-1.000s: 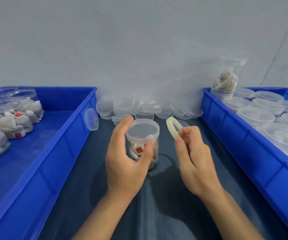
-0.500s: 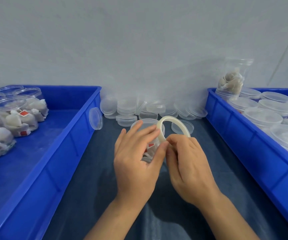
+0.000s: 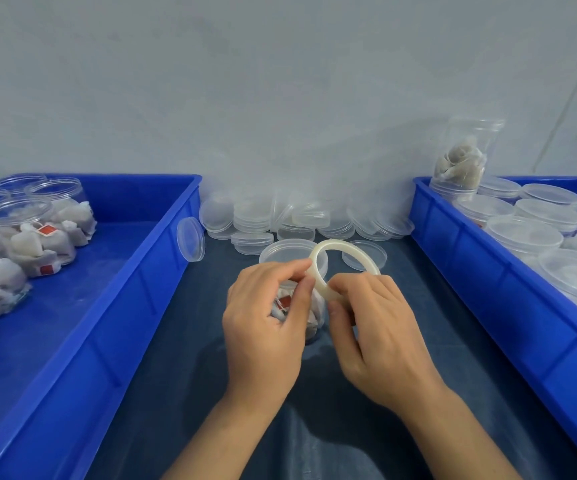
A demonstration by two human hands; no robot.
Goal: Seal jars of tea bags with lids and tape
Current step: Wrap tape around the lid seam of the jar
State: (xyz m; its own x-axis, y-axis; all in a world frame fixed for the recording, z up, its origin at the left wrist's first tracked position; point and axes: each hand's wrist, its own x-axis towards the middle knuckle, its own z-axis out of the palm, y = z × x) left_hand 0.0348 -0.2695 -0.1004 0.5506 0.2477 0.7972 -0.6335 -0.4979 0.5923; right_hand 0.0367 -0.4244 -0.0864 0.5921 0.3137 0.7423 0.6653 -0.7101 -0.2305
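A clear plastic jar of tea bags (image 3: 281, 252) with a lid on stands on the dark mat at the centre, partly hidden behind my hands. My right hand (image 3: 373, 327) grips a thin roll of pale tape (image 3: 344, 249), held upright in front of the jar. My left hand (image 3: 266, 317) is beside the jar, its thumb and forefinger pinching at the left edge of the tape roll near the jar's lid.
A blue bin (image 3: 134, 292) on the left holds open jars of tea bags (image 3: 37, 233). Another blue bin (image 3: 487, 289) on the right holds lidded jars (image 3: 522, 233). Loose clear lids (image 3: 280, 220) are heaped along the wall behind.
My right hand brought the tape roll in from the right to the jar. My left hand left the jar's side and took the edge of the tape roll.
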